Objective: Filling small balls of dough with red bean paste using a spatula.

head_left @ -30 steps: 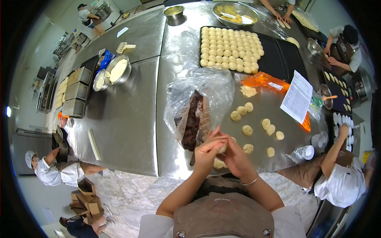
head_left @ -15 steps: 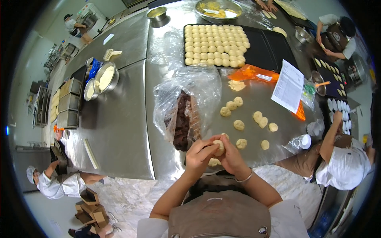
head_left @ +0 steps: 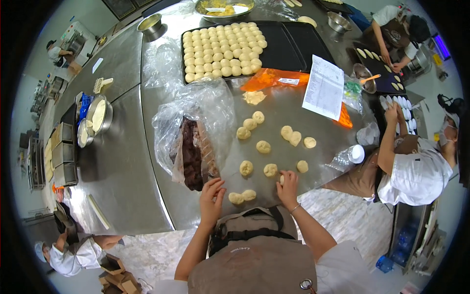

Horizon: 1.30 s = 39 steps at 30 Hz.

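My left hand (head_left: 212, 197) is beside the lower end of a dark brown block of filling (head_left: 191, 154), its thumb and fingers apart with nothing seen between them. The block lies in an opened clear plastic bag (head_left: 215, 105). At the near table edge my right hand (head_left: 288, 188) has its fingers round a small dough ball (head_left: 282, 180), partly hidden by them. Just beyond it sits another dough ball (head_left: 270, 170). Two touching dough balls (head_left: 236, 198) lie between my hands. Several more dough pieces (head_left: 263, 147) are scattered farther out, some touching each other.
A black tray (head_left: 308, 46) at the far side holds rows of dough balls (head_left: 223, 49). Right of centre lie an orange bag (head_left: 276, 77) and a printed sheet (head_left: 324, 85). Metal bowls (head_left: 100, 115) stand left. A co-worker (head_left: 416, 166) works close on the right.
My hands have parted from the dough ball they held together, the left going toward the filling, the right to the table's near edge. The view has shifted, so the table sits farther left.
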Available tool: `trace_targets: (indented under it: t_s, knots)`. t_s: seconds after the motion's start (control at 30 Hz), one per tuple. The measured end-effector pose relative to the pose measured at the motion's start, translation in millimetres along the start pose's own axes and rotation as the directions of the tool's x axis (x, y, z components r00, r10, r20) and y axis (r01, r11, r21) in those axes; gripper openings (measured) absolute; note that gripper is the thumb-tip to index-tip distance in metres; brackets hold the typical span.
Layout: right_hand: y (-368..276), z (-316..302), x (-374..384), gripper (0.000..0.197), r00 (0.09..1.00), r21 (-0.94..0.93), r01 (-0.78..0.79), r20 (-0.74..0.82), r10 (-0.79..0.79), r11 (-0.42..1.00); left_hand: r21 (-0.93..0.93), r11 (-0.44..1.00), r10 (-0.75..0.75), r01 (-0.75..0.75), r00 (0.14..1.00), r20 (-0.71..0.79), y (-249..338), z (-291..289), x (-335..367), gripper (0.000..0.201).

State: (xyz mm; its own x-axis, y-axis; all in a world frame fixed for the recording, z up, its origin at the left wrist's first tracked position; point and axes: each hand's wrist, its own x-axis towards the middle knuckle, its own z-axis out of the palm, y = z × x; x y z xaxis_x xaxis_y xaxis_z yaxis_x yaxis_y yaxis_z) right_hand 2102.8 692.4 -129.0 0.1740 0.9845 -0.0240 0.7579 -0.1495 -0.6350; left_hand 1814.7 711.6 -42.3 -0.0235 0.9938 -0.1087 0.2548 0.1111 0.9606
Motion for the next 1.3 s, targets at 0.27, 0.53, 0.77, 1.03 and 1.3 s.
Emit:
trace_targets:
  t_s: [0.27,0.53,0.77,1.03,1.3]
  knots:
    - [12,29,43,0.044,0.999,0.172,-0.032,0.000,0.032,0.985,0.127,0.979,-0.130,0.158,0.971,-0.202,-20,-46,-21,0.019]
    - [-35,26,53,0.033,0.865,0.436,-0.394,0.473,0.167,0.809,0.579,0.760,-0.167,0.293,0.951,-0.261,-121,-48,-43,0.030]
    - [-108,5,50,0.038,0.464,0.457,-0.882,0.885,0.044,0.114,0.417,0.784,-0.388,0.460,0.887,-0.249,-95,-29,-28,0.020]
    - [-129,21,43,0.036,0.506,0.505,-0.860,0.862,0.002,0.072,0.672,0.671,-0.048,0.312,0.923,-0.381,-39,-54,-84,0.073]
    - [-140,26,38,0.034,0.474,0.472,-0.879,0.880,0.031,0.070,0.730,0.589,-0.157,0.345,0.936,-0.315,-61,-43,-83,0.078]
